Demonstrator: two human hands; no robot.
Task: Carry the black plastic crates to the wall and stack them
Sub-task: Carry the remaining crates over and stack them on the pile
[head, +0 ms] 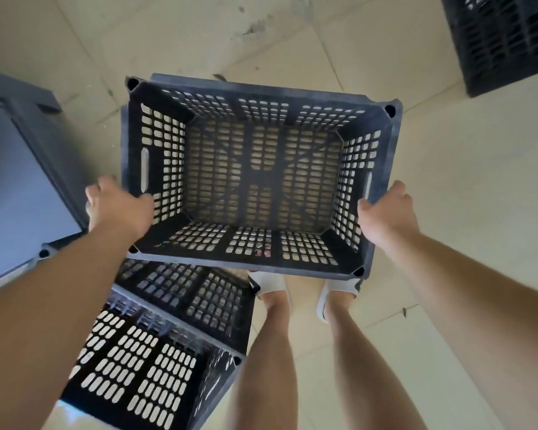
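An empty black plastic crate (255, 94) with perforated walls and floor hangs level in front of me, above the pale tiled floor. My left hand (118, 209) grips its left short side near the handle slot. My right hand (385, 212) grips the right short side, thumb over the rim. Below my left forearm another black crate (156, 346) stands at the lower left. Part of a third black crate (507, 41) shows at the top right corner.
A grey-blue bin or crate (22, 169) with solid walls stands at the left edge. My bare legs and white sandals (271, 283) are under the held crate. Beige floor tiles (463, 156) spread to the right and ahead.
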